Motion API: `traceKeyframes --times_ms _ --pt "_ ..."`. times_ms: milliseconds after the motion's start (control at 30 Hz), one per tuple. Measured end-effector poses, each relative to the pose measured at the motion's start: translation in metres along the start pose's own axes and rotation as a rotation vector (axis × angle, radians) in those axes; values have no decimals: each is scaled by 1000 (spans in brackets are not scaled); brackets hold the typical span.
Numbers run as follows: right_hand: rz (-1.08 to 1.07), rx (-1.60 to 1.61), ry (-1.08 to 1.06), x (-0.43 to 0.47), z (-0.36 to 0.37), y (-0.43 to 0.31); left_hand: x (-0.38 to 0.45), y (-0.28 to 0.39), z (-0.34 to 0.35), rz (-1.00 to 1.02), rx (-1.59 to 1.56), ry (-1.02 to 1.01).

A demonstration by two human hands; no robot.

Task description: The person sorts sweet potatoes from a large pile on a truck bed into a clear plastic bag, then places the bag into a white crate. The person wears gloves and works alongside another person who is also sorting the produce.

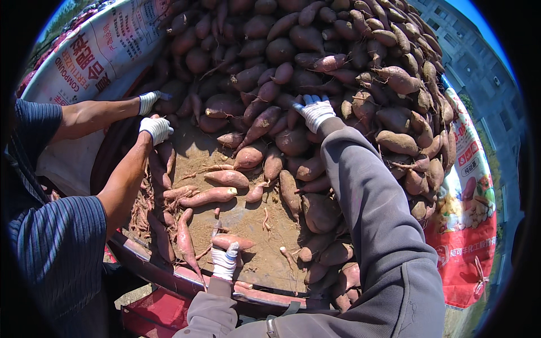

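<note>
A large heap of sweet potatoes (291, 139) fills the back and right of a dirt-covered truck bed. My right hand (315, 110), in a striped knit glove with bluish fingertips, reaches onto the heap with its fingers spread over the tubers; whether it grips one cannot be told. Low in the view, my left hand (224, 262), gloved alike, is at a reddish sweet potato (233, 242), with thumb and fingers around its near side. Several loose sweet potatoes lie between the hands, among them a long one with a cut pale end (209, 197).
At the left, a co-worker's two gloved hands (155, 130) work at the heap's edge. Thin roots (141, 211) are piled below them. The bed's red metal rim (186, 274) runs along the near side. Printed fertilizer sacks (467, 236) line both sides, and a red crate (156, 312) stands below.
</note>
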State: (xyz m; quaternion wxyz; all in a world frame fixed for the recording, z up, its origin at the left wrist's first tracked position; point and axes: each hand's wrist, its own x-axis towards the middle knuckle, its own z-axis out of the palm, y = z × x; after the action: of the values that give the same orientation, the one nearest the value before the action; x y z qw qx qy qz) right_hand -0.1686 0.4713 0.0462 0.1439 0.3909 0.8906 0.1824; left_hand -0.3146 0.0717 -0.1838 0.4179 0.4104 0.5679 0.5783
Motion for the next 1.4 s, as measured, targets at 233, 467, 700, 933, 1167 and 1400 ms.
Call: traceKeyframes --times_ms 233,467,700,933,1167,1400 --pt "-143 121 21 -9 10 -26 2 5 2 23 -32 52" --pt "-168 1244 101 -141 -18 -142 -7 -48 0 -11 -78 238" --pt "149 2424 -215 -304 52 -136 -11 23 -24 -417 -503 -103" --pt "390 2490 212 -413 36 -156 -63 88 57 -670 -1171 -428" --pt "816 2513 315 -601 33 -203 -183 127 195 -929 -528 -696" --pt "1256 2547 893 -776 13 -237 -298 138 300 -1282 -205 -1374"
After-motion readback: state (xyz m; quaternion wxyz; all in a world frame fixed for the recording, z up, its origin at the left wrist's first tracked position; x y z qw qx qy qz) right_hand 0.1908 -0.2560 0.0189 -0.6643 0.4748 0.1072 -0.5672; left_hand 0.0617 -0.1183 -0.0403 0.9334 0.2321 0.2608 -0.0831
